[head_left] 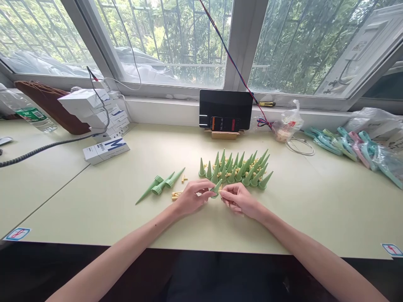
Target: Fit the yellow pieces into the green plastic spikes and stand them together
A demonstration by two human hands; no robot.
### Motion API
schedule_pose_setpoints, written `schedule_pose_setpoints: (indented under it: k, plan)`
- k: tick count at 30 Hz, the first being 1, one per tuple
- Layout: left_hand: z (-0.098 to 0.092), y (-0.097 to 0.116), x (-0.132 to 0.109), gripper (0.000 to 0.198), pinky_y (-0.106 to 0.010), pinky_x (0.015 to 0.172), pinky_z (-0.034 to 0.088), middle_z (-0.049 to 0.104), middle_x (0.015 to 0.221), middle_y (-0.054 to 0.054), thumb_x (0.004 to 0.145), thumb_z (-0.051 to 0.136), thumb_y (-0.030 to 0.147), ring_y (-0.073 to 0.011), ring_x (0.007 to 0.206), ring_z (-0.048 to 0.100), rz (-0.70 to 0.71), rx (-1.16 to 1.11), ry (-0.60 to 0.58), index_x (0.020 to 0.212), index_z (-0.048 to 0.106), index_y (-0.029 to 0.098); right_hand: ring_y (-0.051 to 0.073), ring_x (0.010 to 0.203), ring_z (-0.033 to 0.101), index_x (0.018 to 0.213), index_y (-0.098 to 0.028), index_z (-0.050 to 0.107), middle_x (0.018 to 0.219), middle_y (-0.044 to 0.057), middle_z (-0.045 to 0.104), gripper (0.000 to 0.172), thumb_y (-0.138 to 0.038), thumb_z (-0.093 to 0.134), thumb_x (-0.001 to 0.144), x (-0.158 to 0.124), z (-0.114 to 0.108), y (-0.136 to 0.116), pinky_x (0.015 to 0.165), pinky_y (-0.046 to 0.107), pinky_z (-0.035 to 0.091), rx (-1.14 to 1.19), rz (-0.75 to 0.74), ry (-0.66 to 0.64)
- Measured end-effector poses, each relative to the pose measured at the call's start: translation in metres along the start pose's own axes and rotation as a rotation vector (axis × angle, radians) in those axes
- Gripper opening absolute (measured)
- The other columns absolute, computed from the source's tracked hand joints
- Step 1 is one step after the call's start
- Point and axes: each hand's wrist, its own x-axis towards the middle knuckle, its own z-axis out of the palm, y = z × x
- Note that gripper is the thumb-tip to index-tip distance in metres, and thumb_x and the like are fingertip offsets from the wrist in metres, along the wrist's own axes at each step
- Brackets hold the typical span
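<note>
Back right, a clear plastic bag wraps something pale with red print. Low over the worktop, the left hand and right hand face each other, fingers curled. The left grip pinches a green cone, tip up, just before the standing green cones; the right grip pinches a yellow piece, mostly hidden.

yellow piece: partly hidden by right hand | bottle: cut, left edge | box: fine print illegible
</note>
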Motion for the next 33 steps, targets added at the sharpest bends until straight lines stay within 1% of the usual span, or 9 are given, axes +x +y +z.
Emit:
schedule_pose_setpoints:
  k: [4,8,11,14,18,23,25,28,33]
  plan:
    - [-0.001,-0.001,0.000,0.021,-0.024,0.058,0.054,0.072,0.093,-0.012,0.094,0.061,0.032,-0.0145,0.066,0.064,0.113,0.102,0.016,0.094,0.075,0.016,0.001,0.031,0.028,0.066,-0.015,0.059,0.052,-0.008,0.049,0.039,-0.047,0.075,0.082,0.001,-0.003,-0.001,0.025,0.014,0.025,0.090,0.082,-0.033]
    - [-0.001,-0.004,-0.003,0.023,-0.027,0.065,0.058,0.074,0.102,-0.013,0.097,0.055,0.026,-0.0174,0.075,0.069,0.210,0.205,0.013,0.107,0.075,0.019,-0.001,0.030,0.023,0.069,-0.014,0.060,0.057,-0.007,0.053,0.037,-0.045,0.079,0.078,0.002,-0.007,-0.002,0.023,0.014,0.020,0.188,0.161,-0.071]
    - [-0.001,-0.008,-0.005,0.027,-0.027,0.066,0.059,0.073,0.108,-0.014,0.098,0.052,0.022,-0.0177,0.080,0.070,0.241,0.245,-0.006,0.116,0.072,0.021,-0.001,0.030,0.022,0.068,-0.014,0.060,0.055,-0.008,0.051,0.037,-0.044,0.078,0.079,0.003,-0.009,-0.003,0.022,0.014,0.020,0.212,0.178,-0.083]
    - [0.000,-0.010,-0.005,0.026,-0.027,0.066,0.060,0.072,0.111,-0.014,0.097,0.053,0.021,-0.0180,0.082,0.071,0.237,0.234,0.006,0.114,0.073,0.020,0.000,0.029,0.023,0.066,-0.015,0.059,0.051,-0.008,0.048,0.038,-0.045,0.075,0.081,0.003,-0.007,-0.002,0.023,0.014,0.020,0.168,0.145,-0.058]
    - [0.002,-0.005,-0.002,0.021,-0.026,0.066,0.061,0.071,0.114,-0.013,0.094,0.058,0.020,-0.0179,0.084,0.071,0.177,0.181,0.039,0.107,0.075,0.019,0.004,0.029,0.032,0.066,-0.017,0.059,0.049,-0.007,0.048,0.038,-0.048,0.070,0.086,0.002,-0.001,-0.001,0.026,0.018,0.028,-0.006,0.008,0.034]
    - [0.000,0.005,-0.002,0.028,-0.029,0.075,0.063,0.065,0.125,-0.012,0.092,0.061,0.020,-0.0173,0.091,0.070,0.046,0.056,0.066,0.119,0.068,0.020,0.008,0.031,0.040,0.077,-0.018,0.062,0.050,-0.006,0.051,0.035,-0.048,0.058,0.095,-0.001,0.002,0.000,0.032,0.023,0.032,-0.273,-0.176,0.124]
    - [-0.003,0.006,-0.001,0.030,-0.029,0.073,0.063,0.066,0.118,-0.012,0.092,0.062,0.024,-0.0176,0.090,0.070,-0.004,-0.031,0.085,0.121,0.065,0.019,0.009,0.035,0.043,0.078,-0.019,0.062,0.053,-0.004,0.053,0.033,-0.045,0.055,0.097,-0.002,0.002,0.001,0.037,0.024,0.033,-0.397,-0.255,0.161]
    - [-0.006,0.004,0.000,0.034,-0.026,0.064,0.061,0.067,0.100,-0.008,0.092,0.064,0.030,-0.0156,0.078,0.067,-0.098,-0.172,0.092,0.122,0.061,0.016,0.012,0.048,0.049,0.076,-0.019,0.061,0.059,-0.001,0.057,0.031,-0.039,0.054,0.099,-0.001,0.000,0.002,0.046,0.024,0.036,-0.595,-0.419,0.212]
    - [-0.006,0.005,0.002,0.040,-0.023,0.056,0.055,0.064,0.079,-0.001,0.091,0.066,0.036,-0.0120,0.063,0.062,-0.243,-0.328,-0.048,0.125,0.057,0.017,0.013,0.057,0.049,0.075,-0.019,0.058,0.064,0.001,0.058,0.029,-0.030,0.050,0.100,0.002,-0.003,0.009,0.055,0.025,0.039,-0.809,-0.604,0.237]
